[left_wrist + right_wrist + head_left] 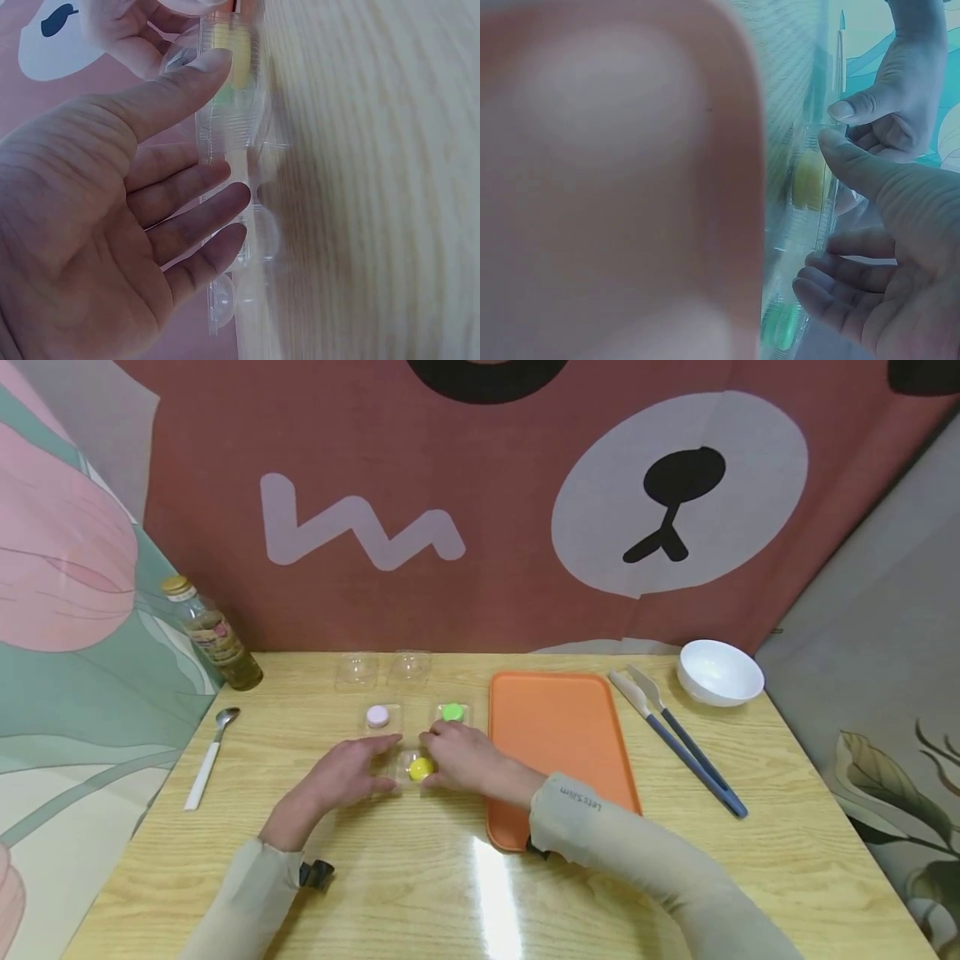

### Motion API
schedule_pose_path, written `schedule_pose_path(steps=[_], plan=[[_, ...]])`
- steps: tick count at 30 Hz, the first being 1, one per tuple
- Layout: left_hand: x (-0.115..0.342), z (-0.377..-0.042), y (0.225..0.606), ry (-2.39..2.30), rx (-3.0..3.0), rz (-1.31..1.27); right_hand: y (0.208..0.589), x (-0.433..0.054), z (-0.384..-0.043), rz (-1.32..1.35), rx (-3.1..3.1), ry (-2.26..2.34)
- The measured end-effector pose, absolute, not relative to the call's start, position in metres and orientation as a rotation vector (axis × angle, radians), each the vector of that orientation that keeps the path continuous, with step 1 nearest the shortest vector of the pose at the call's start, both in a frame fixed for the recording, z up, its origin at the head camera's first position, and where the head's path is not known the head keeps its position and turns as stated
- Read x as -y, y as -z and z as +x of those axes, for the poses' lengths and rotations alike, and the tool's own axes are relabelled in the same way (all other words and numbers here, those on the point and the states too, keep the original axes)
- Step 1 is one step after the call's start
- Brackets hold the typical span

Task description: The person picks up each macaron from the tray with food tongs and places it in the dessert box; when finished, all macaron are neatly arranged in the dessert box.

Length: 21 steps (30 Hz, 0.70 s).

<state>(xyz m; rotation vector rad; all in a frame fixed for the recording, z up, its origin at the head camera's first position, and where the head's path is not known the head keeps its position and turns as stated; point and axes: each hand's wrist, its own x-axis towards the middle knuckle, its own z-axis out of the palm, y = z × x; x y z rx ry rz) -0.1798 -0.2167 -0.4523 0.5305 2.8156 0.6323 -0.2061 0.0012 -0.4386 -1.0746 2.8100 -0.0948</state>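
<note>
A small clear plastic box (406,761) with a yellow macaron (421,769) inside sits between my two hands. My left hand (349,773) is at its left side, fingers loosely extended, thumb and forefinger at the corners. In the left wrist view its thumb (184,84) overlaps the box. My right hand (467,758) spans the right side, gripping between a thumb (849,159) at the front and bent fingers at the back. Just behind are a clear tray with a pink macaron (377,716) and another with a green macaron (453,712).
Two clear domed lids (357,669) lie at the back. An orange tray (553,710) lies under my right forearm. Further right are tongs (686,747) and a white bowl (720,675). At left stand an oil bottle (221,643) and a spoon (207,764) lying flat.
</note>
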Motion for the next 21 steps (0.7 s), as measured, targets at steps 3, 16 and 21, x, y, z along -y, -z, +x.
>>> schedule_pose_path(steps=[3, 16, 21], plan=[[0.2165, -0.1798, 0.4529, -0.643, -2.814, 0.527, 0.4383, -0.0014, -0.2067, -1.073, -2.81, 0.098], [0.218, -0.1791, 0.4533, -0.687, -2.795, 0.499, 0.4368, -0.0022, -0.2088, -1.075, -2.791, 0.087], [0.2185, -0.1783, 0.4541, -0.68, -2.797, 0.516, 0.4367, -0.0041, -0.2081, -1.051, -2.769, 0.116]])
